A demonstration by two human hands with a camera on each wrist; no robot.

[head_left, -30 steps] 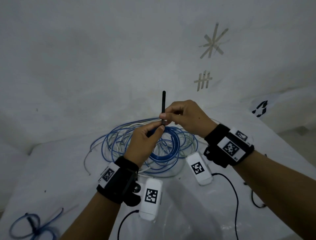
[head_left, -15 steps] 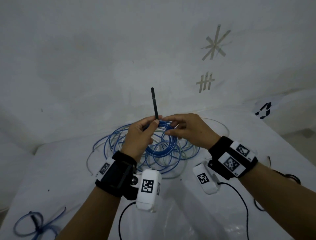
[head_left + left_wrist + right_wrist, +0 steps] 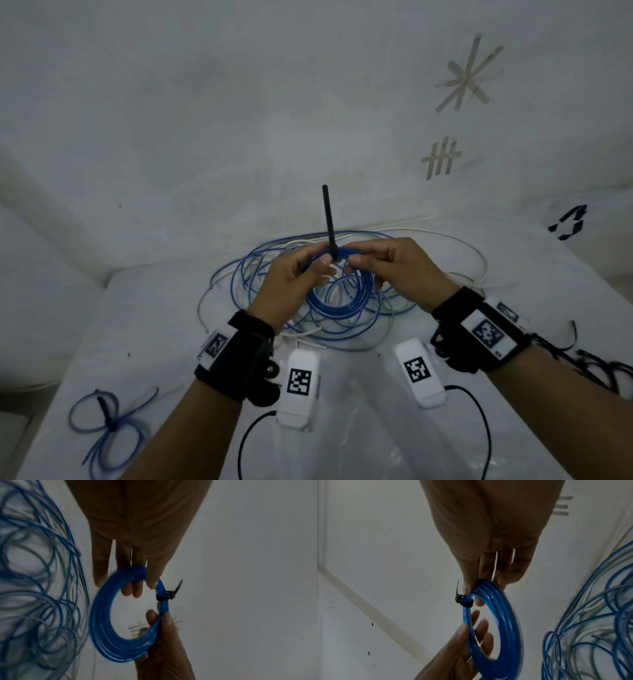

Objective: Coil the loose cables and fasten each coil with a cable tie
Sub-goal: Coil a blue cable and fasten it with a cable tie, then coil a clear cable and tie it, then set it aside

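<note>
Both hands grasp 1 tight coil of glossy blue cable, raised at the centre of the head frame. The left hand pinches its rim between thumb and fingers; the right hand pinches the rim just beside it. Between the 2 grips a thin black plastic cable tie wraps the coil, its long tail standing almost upright above the knuckles.

The left wrist view shows what the head view hides: the tie's band and head are cinched snug round the bundle, with 2 left fingers threaded through the coil's open middle. The right wrist view shows the same tie from the other side, the right thumb pressed beside it and the left hand gripping lower down.

Under the hands, a loose tangle of blue and white cables spreads over the white table. The table's left edge runs diagonally down the lower left, where a tied blue bundle lies near it. Bare cloth lies between the bundle and the tangle.
</note>
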